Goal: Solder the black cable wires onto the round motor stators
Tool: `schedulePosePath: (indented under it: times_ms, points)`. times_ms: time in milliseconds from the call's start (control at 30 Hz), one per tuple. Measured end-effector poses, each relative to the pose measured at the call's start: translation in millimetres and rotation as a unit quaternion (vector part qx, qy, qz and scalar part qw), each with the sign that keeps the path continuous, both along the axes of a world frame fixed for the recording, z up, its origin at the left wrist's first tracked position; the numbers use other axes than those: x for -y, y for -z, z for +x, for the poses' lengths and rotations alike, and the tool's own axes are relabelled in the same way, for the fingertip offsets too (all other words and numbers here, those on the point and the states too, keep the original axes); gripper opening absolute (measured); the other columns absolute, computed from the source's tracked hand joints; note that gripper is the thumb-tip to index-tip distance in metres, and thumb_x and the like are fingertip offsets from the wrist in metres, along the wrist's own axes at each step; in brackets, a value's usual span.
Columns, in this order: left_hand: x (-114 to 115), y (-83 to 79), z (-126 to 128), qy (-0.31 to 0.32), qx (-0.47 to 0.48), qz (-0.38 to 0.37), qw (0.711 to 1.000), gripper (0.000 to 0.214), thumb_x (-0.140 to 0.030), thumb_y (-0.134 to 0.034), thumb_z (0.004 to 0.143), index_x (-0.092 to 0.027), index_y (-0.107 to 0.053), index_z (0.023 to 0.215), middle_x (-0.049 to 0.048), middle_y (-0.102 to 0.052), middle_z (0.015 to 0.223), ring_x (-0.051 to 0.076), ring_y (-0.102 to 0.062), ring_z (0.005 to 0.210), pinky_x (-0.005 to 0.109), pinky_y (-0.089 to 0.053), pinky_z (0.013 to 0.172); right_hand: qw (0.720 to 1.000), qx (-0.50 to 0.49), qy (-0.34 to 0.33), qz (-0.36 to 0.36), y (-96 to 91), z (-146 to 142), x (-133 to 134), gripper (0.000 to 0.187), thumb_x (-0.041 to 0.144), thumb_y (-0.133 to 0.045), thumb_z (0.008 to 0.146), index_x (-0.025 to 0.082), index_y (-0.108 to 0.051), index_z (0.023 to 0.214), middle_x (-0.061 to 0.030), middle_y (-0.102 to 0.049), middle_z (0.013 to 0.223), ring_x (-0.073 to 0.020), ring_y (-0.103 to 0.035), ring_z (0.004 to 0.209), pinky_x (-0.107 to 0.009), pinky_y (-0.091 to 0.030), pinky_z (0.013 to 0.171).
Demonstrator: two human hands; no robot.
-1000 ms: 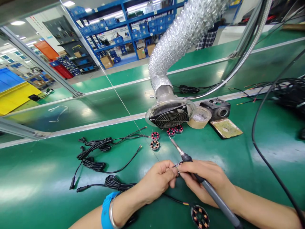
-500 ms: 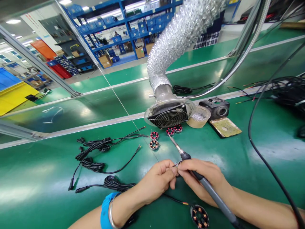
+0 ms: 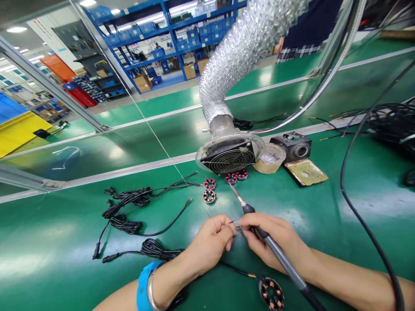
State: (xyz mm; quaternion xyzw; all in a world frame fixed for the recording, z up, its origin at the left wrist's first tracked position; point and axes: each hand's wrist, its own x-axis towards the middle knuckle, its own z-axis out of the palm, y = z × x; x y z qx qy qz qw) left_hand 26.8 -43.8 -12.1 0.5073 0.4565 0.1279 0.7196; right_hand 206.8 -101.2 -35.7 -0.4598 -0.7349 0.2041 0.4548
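Head view, entries taken from the hands outward. Left hand (image 3: 210, 244): fingertips were pinched shut on a fine wire end (image 3: 236, 223), with a blue wristband (image 3: 144, 285) on the wrist. Right hand (image 3: 275, 242): it was closed round the soldering iron (image 3: 281, 262), thumb and forefinger meeting the same wire end. The iron's tip stood clear of the green mat (image 3: 65, 242), pointed toward the fan and touched nothing. Wire end: it was held between the two hands, just above the mat. Large stator (image 3: 271, 294): it lay flat by the right wrist with a black lead running to it; I could not tell whether that lead was joined. I judged the work to be at wire handling, with no joint under the tip. Farther out: nearest small stator (image 3: 209, 197) and three more lay loose, showing no leads that I could see. Coiled black cables (image 3: 129, 207) lay apart to the left; extractor fan (image 3: 228, 159), roll (image 3: 270, 159) and iron stand (image 3: 293, 147) stood beyond.
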Motion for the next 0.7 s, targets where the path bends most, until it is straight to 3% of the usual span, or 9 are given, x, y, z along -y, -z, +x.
schedulePosePath:
  times_ms: [200, 500, 633, 700]
  points:
    - [-1, 0.6, 2, -0.006, 0.004, 0.009, 1.000, 0.033, -0.044, -0.058, 0.085, -0.020, -0.043, 0.067, -0.0105, -0.039, 0.047, 0.004, -0.019, 0.038, 0.023, -0.013, 0.044, 0.997, -0.042, 0.034, -0.062, -1.0, -1, -4, 0.025, 0.010, -0.053, 0.088, 0.023, -0.053, 0.110, 0.0020, -0.064, 0.080, -0.0089, -0.059, 0.059, -0.017, -0.047, 0.053]
    - [-2, 0.9, 3, 0.006, -0.009, 0.015, 1.000, 0.029, -0.040, -0.054, 0.088, -0.020, -0.044, 0.069, -0.0110, -0.039, 0.048, 0.004, -0.020, 0.038, 0.023, -0.015, 0.044, 0.999, -0.038, 0.022, -0.012, -7.4, 7, -1, 0.026, 0.010, -0.052, 0.093, 0.023, -0.058, 0.115, -0.0028, -0.071, 0.094, -0.0128, -0.069, 0.079, -0.023, -0.056, 0.072]
    - [-2, 1.4, 3, 0.011, -0.013, 0.014, 1.000, 0.032, -0.045, -0.055, 0.087, -0.020, -0.045, 0.070, -0.0108, -0.040, 0.048, 0.004, -0.020, 0.039, 0.023, -0.015, 0.044, 0.999, -0.013, 0.029, -0.011, -20.3, 23, 6, 0.038, 0.017, -0.051, 0.095, 0.025, -0.054, 0.132, -0.0029, -0.069, 0.088, -0.0149, -0.067, 0.074, -0.026, -0.056, 0.066]
    - [-2, 1.5, 3, 0.014, -0.015, 0.012, 1.000, 0.033, -0.046, -0.055, 0.087, -0.020, -0.045, 0.069, -0.0104, -0.040, 0.048, 0.005, -0.021, 0.039, 0.023, -0.015, 0.044, 1.000, -0.008, 0.030, 0.000, -28.2, 31, 11, 0.038, 0.020, -0.052, 0.094, 0.024, -0.057, 0.131, -0.0046, -0.066, 0.083, -0.0168, -0.062, 0.068, -0.029, -0.052, 0.058]
